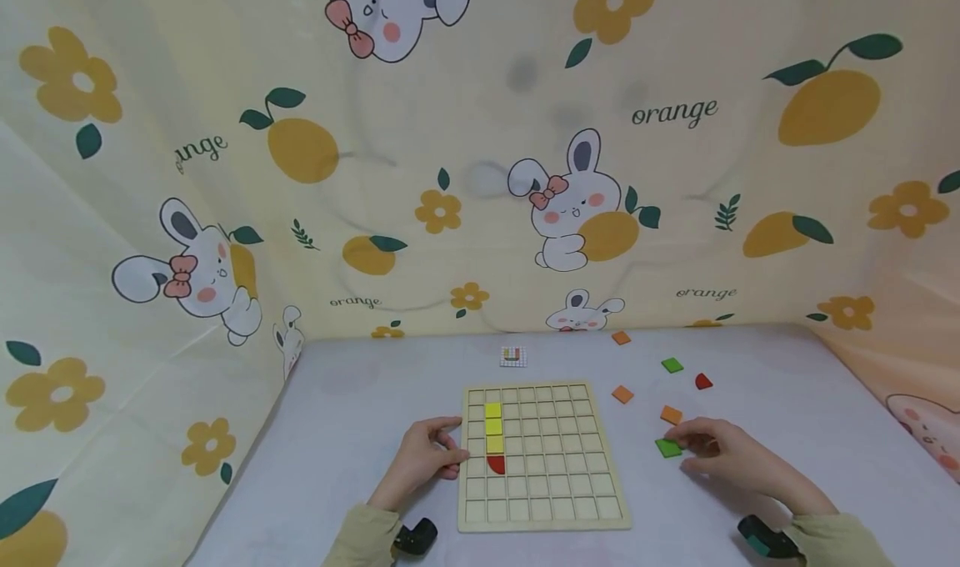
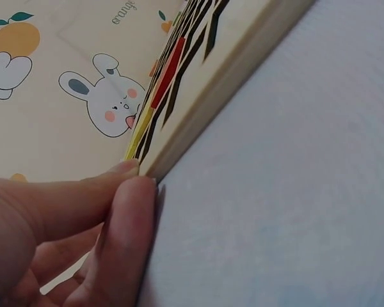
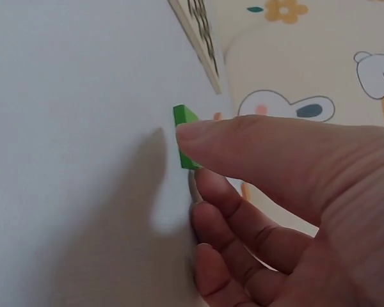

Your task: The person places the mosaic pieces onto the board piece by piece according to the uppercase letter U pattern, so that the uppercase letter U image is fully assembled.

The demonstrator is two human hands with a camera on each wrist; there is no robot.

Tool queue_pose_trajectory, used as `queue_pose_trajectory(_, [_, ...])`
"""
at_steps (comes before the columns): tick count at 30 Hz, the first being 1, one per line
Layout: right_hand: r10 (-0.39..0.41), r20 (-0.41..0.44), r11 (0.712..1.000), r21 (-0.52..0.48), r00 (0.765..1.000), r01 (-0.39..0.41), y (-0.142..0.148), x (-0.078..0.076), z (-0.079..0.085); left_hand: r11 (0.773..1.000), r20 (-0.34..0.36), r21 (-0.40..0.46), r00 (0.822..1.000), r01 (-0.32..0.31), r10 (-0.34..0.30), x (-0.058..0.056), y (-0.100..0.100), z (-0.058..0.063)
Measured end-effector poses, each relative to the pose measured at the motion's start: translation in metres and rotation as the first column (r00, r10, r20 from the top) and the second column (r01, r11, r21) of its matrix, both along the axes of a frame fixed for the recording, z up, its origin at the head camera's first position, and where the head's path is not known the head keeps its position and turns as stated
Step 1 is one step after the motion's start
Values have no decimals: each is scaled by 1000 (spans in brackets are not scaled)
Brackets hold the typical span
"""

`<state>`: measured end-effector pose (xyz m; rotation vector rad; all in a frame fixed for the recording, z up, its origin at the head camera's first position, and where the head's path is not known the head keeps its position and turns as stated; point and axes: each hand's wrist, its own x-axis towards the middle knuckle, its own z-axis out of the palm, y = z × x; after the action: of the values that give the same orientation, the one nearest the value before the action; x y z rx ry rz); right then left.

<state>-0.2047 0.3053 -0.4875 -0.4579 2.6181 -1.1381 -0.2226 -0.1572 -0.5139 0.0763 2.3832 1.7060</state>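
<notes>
A wooden grid board [image 1: 546,526] lies on the table, its left edge pinched between the thumb and fingers of my left hand [image 1: 426,454]. In one column of its cells, three yellow squares [image 1: 493,426] run down to a red quarter-round tile [image 1: 496,464]. To the right of the board, my right hand [image 1: 716,452] pinches a green square tile [image 3: 184,153] at the tabletop. The thumb covers part of this tile in the right wrist view. The left wrist view has the thumb and index finger [image 2: 131,211] at the board's rim.
Loose tiles lie right of the board: an orange one [image 1: 622,394], another orange [image 1: 671,415], a third orange [image 1: 621,338] farther back, a green one [image 1: 672,365] and a red quarter-round [image 1: 703,381]. A small pattern card [image 1: 513,357] lies behind the board, before a printed cloth backdrop [image 1: 450,150].
</notes>
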Motion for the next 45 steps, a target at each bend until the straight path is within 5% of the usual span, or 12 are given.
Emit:
queue_pose_trajectory(24, [-64,-72,996,56,995,68,-7,-10,-5,1000,-3,-5,1000,0,0,1,1,1])
queue_pose_trajectory(45, [128,-261,987,-58,957,-148,-85,-18,38,1000,-16,0,1000,7,-7,0,-1,0])
